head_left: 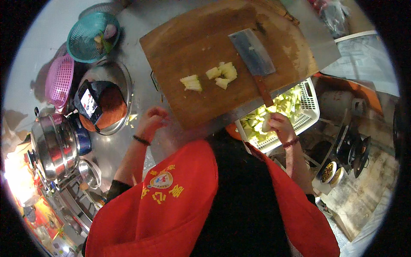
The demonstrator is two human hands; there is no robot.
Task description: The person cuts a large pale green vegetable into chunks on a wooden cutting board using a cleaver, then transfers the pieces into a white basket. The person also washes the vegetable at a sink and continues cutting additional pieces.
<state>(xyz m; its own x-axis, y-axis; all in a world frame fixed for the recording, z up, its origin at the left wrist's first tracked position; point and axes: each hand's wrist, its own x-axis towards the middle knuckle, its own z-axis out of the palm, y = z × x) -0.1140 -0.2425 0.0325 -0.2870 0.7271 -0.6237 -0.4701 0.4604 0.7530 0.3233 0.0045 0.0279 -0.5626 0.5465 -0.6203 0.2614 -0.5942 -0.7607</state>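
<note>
Edges: the wooden cutting board [192, 47] fills the upper middle of the frame, its lower-left corner pointing down toward the apron. Its lower edge runs from that corner up to the right, above the white basket [309, 99], right of centre. We see open room across the board's upper left, and a strip of grey tabletop [140, 79] between its left edge and the metal tray [124, 73].

Cut vegetable: two small pale clusters lie on the board, the left cluster [191, 83] and the middle cluster [225, 73], slightly apart; many green-white pieces [286, 105] heap in the basket.

Left hand [153, 123]: left of the board's lower corner, apart from it, fingers loosely bent; we cannot tell whether the tips meet. Right hand [280, 125]: over the basket, fingers bent beside a pale piece [266, 123]; we cannot tell if it is pinched.

Obstructions: the cleaver [252, 51] lies slantwise on the board, handle jutting past the lower edge over the basket. At left we note a phone [89, 103] above the tray, a pink basket [60, 81], a teal basket [85, 43] and a steel pot [49, 145].
</note>
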